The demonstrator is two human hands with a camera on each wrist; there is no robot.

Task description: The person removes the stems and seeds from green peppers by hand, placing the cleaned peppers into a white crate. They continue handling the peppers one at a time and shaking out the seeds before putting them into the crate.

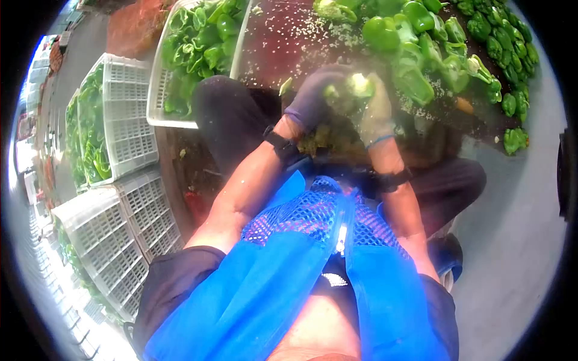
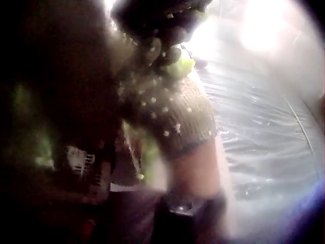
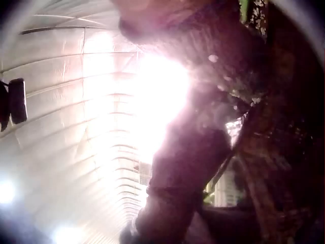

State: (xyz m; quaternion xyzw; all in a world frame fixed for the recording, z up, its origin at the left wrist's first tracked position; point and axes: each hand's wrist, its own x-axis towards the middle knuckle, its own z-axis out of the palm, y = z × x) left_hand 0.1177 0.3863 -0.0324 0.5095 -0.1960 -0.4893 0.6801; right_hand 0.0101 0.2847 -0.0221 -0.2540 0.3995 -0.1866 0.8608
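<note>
In the head view, the left hand (image 1: 319,90) wears a dark purple-grey glove and the right hand (image 1: 374,114) a pale one. The two meet above the lap, fingers curled round a pale green piece of pepper (image 1: 362,85); blur hides the exact finger contact. The left wrist view shows the dark-gloved left hand (image 2: 160,23) above the speckled pale glove of the right hand (image 2: 172,112), with a bright green bit of pepper (image 2: 182,67) between them. In the right wrist view, glare and shadow hide the held piece.
Cut pepper halves (image 1: 412,81) lie beyond the hands on a dark red surface (image 1: 274,51) strewn with seeds. Whole peppers (image 1: 503,42) are heaped at far right. A white crate (image 1: 153,90) of cut peppers stands left of the knee, with more crates (image 1: 129,114) further left.
</note>
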